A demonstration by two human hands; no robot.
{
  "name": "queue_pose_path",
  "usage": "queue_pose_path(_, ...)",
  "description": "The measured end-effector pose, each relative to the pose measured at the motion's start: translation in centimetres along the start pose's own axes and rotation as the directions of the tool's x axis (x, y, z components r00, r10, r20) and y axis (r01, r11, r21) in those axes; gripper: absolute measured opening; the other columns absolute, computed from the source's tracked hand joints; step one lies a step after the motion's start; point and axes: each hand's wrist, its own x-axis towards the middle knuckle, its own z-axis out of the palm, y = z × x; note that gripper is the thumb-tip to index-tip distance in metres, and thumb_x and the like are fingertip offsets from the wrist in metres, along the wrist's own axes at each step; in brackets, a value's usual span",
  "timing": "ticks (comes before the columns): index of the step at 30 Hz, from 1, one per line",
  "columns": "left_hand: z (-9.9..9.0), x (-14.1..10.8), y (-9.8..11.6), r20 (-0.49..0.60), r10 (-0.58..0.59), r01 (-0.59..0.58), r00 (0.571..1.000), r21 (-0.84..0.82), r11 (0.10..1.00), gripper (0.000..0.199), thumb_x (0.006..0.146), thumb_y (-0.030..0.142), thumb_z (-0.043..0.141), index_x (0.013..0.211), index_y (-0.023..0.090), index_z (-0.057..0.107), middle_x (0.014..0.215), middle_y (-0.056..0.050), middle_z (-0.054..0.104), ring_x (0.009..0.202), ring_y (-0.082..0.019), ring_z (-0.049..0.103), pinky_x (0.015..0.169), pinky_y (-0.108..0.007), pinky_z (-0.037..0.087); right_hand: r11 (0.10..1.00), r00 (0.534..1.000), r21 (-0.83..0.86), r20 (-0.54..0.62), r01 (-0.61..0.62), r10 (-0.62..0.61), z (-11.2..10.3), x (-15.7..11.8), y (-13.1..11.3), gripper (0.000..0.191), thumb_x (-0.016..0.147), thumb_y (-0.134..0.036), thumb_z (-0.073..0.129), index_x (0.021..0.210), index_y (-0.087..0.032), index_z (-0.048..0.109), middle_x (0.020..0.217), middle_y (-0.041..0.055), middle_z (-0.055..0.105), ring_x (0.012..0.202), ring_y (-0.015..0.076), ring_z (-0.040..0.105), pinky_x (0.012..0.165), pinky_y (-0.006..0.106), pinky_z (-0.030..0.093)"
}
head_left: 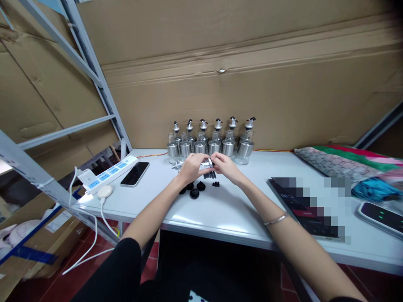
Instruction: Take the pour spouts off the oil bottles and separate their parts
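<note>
My left hand (192,167) and my right hand (226,166) meet above the table, both closed on a small silver pourer spout (206,164) with a dark part at its right end. Fingers cover much of it. Just beyond my left hand lie more silver spout pieces (176,165). Black round stoppers (194,193), small black plugs (215,184) and thin black levers (210,175) rest on the near side of my hands. Behind them stand glass bottles with steel sleeves (214,147); the front row has bare necks, while the back row carries silver spouts with black levers (233,121).
On the white table (204,218), a phone (135,174) and a power strip (108,174) lie left. To the right are a partly blurred-out tablet (302,205), a black-and-white device (382,216) and a colourful bag (346,167). Cardboard (201,84) rises behind.
</note>
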Motion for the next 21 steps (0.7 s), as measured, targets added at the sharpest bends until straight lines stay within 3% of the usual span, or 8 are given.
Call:
queue_pose_path(4,0.0,0.2,-0.1,0.104,0.018,-0.025,0.994,0.067,0.997,0.034,0.089,0.047,0.045,0.092,0.014,0.053,0.083,-0.005,0.063,0.077,-0.016,0.059,0.083,-0.033,0.039,0.955,0.985,-0.257,-0.042,0.150,-0.166,0.5,-0.1,0.2,0.030,0.077,-0.044,0.037,0.057,-0.020,0.037,0.057,-0.0021,0.040,0.058,0.0119,0.038,0.055,0.026,0.028)
queue_pose_path(8,-0.1,0.4,-0.1,0.224,-0.068,0.064,0.972,0.023,0.998,0.036,0.092,0.047,0.038,0.082,0.015,0.052,0.073,-0.001,0.060,0.067,-0.014,0.056,0.078,-0.031,0.041,0.935,0.980,-0.309,-0.035,0.174,-0.194,0.6,-0.1,0.4,0.036,0.081,-0.045,0.035,0.055,-0.019,0.037,0.056,-0.0015,0.040,0.058,0.0118,0.036,0.055,0.025,0.026)
queue_pose_path(12,0.0,0.1,0.0,0.185,-0.056,0.068,0.981,-0.058,0.996,0.033,0.091,0.044,0.043,0.106,0.015,0.050,0.096,-0.007,0.063,0.081,-0.017,0.060,0.071,-0.028,0.043,0.931,0.982,-0.347,-0.103,0.116,-0.160,0.3,0.2,0.9,0.039,0.080,-0.048,0.035,0.054,-0.019,0.041,0.054,-0.0006,0.041,0.057,0.0128,0.039,0.055,0.025,0.027)
queue_pose_path(14,0.1,0.0,0.0,0.126,-0.020,0.028,0.992,-0.059,0.998,0.038,0.089,0.043,0.049,0.114,0.015,0.045,0.104,-0.009,0.062,0.086,-0.018,0.061,0.075,-0.029,0.044,0.938,0.981,-0.339,-0.143,0.074,-0.130,0.4,0.4,1.1,0.042,0.080,-0.050,0.034,0.053,-0.019,0.041,0.053,0.0004,0.043,0.055,0.0136,0.040,0.054,0.026,0.028)
queue_pose_path(17,-0.1,-0.1,-0.2,0.081,0.013,-0.013,0.997,-0.001,1.000,0.037,0.086,0.044,0.053,0.108,0.015,0.049,0.098,-0.008,0.065,0.089,-0.019,0.062,0.082,-0.032,0.042,0.961,0.983,-0.271,-0.159,0.049,-0.095,0.7,0.5,1.4,0.049,0.080,-0.058,0.034,0.050,-0.020,0.037,0.049,0.0001,0.040,0.051,0.0129,0.038,0.050,0.026,0.028)
queue_pose_path(21,-0.7,0.1,-0.7,0.058,0.043,-0.046,0.997,0.051,0.998,0.034,0.087,0.045,0.051,0.102,0.014,0.053,0.090,-0.007,0.067,0.086,-0.018,0.063,0.086,-0.034,0.039,0.999,0.992,-0.035,-0.125,0.024,-0.029,1.5,0.3,1.1,0.053,0.075,-0.068,0.043,0.052,-0.020,0.038,0.045,-0.0029,0.034,0.044,0.0100,0.032,0.044,0.025,0.024)
